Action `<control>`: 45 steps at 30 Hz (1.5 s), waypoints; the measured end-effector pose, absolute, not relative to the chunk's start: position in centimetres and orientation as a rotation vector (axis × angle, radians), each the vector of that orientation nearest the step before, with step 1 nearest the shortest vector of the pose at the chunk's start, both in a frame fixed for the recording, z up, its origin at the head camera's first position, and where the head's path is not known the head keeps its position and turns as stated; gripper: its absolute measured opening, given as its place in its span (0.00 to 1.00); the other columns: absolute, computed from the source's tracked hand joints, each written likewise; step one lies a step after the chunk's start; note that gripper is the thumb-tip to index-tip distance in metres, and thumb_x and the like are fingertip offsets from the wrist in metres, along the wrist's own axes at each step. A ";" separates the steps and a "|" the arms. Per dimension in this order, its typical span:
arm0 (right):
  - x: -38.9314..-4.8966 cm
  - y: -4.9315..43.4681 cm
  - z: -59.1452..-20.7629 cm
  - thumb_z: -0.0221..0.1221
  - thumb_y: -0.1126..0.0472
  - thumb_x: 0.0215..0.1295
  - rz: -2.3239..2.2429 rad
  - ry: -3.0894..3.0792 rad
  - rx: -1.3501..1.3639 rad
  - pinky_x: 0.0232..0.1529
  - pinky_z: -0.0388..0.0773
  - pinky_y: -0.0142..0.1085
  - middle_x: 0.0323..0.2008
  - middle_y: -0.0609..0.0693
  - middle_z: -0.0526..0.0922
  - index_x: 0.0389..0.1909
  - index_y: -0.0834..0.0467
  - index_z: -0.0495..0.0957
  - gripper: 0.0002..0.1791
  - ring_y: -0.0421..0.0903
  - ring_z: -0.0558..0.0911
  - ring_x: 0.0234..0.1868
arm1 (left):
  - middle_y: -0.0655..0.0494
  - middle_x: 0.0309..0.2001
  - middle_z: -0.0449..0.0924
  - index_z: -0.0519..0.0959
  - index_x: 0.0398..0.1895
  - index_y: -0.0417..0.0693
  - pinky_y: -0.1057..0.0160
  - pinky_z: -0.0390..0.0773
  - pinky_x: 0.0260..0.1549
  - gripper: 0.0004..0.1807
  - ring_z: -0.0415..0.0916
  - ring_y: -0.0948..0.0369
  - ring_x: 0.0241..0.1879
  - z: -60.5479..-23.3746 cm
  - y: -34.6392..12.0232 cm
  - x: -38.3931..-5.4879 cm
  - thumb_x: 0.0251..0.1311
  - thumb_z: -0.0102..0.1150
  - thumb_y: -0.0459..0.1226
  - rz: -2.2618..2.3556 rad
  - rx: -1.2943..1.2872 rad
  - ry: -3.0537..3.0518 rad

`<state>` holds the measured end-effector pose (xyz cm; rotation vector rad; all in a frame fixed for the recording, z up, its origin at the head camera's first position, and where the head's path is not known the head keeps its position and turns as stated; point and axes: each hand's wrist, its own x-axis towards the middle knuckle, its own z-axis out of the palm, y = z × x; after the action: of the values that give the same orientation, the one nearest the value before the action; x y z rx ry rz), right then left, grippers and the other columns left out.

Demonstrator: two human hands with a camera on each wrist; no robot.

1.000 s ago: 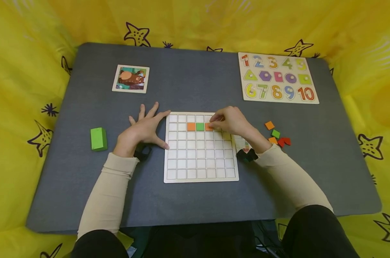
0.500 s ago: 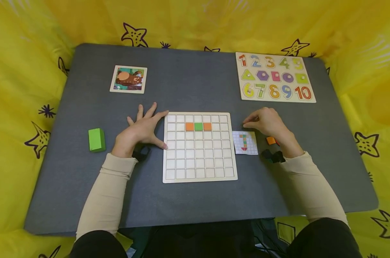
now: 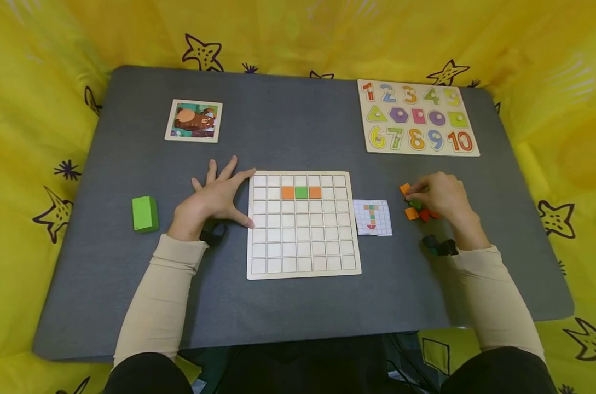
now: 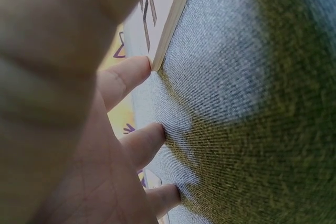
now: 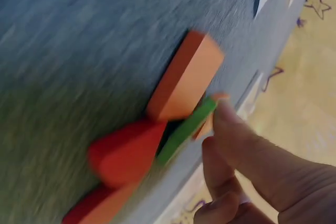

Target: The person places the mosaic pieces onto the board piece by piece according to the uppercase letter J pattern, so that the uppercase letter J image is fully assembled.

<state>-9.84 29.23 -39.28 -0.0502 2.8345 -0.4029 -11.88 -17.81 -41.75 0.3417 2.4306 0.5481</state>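
My left hand (image 3: 206,205) is spread along the left edge of a wooden grid board (image 3: 302,235), thumb and index fingertips against its rim. On that board, a green tile sits between two orange tiles (image 3: 288,192) in the second row. My right hand (image 3: 443,194) is over the loose pieces to the right, thumb and finger pinching a green square tile (image 5: 186,129), which stands tilted in the right wrist view. Around it lie an orange tile (image 3: 411,214), another orange tile (image 3: 405,189) by the fingertips, and red rounded pieces (image 5: 126,150).
A pattern card (image 3: 372,218) with a small coloured figure lies against the board's right side. At the back right is a number and shape puzzle (image 3: 418,117); at the back left, a bear picture puzzle (image 3: 194,121). A green block (image 3: 145,214) stands at the left.
My right hand has left the third tile, an orange one, on the board and moved right to the loose pieces, where it now pinches the green tile. My left hand stays at the board.
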 end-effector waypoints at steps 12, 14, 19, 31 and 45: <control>-9.8 31.1 -38.5 0.71 0.45 0.62 -0.324 2.687 0.087 0.43 0.73 0.58 0.51 0.66 0.88 0.49 0.58 0.88 0.23 0.70 0.81 0.49 | 0.41 0.85 0.23 0.47 0.85 0.60 0.12 0.27 0.63 0.70 0.12 0.28 0.79 -42.0 -17.9 -11.9 0.43 0.84 0.53 0.560 0.342 2.437; -9.9 31.0 -38.6 0.70 0.45 0.62 -0.329 2.679 0.100 0.43 0.74 0.57 0.52 0.66 0.87 0.50 0.58 0.88 0.23 0.70 0.80 0.49 | 0.41 0.85 0.23 0.47 0.85 0.60 0.12 0.27 0.64 0.69 0.12 0.28 0.79 -42.0 -17.9 -11.9 0.43 0.84 0.53 0.562 0.342 2.434; -10.3 30.8 -38.9 0.70 0.47 0.62 -0.354 2.724 0.100 0.41 0.73 0.55 0.48 0.65 0.89 0.47 0.59 0.88 0.21 0.68 0.80 0.48 | 0.41 0.85 0.23 0.47 0.85 0.60 0.13 0.27 0.64 0.69 0.12 0.28 0.79 -41.9 -17.9 -11.8 0.43 0.84 0.53 0.568 0.340 2.431; -11.6 29.6 -39.3 0.71 0.47 0.63 -0.335 2.748 0.000 0.42 0.73 0.56 0.45 0.63 0.89 0.53 0.60 0.86 0.24 0.68 0.81 0.47 | 0.41 0.85 0.24 0.48 0.85 0.60 0.12 0.28 0.63 0.69 0.12 0.28 0.79 -42.0 -18.0 -11.8 0.42 0.85 0.53 0.570 0.338 2.442; -11.6 25.2 -38.2 0.72 0.52 0.64 -0.696 2.838 -0.171 0.33 0.72 0.26 0.37 0.61 0.90 0.38 0.62 0.86 0.16 0.36 0.80 0.30 | 0.41 0.85 0.24 0.47 0.85 0.60 0.13 0.27 0.64 0.69 0.12 0.28 0.79 -41.9 -17.9 -11.7 0.43 0.84 0.53 0.572 0.343 2.442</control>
<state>-11.58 25.23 -38.17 -0.1712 2.8376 -0.6962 -11.73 -17.92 -41.86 0.3430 2.4423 0.5716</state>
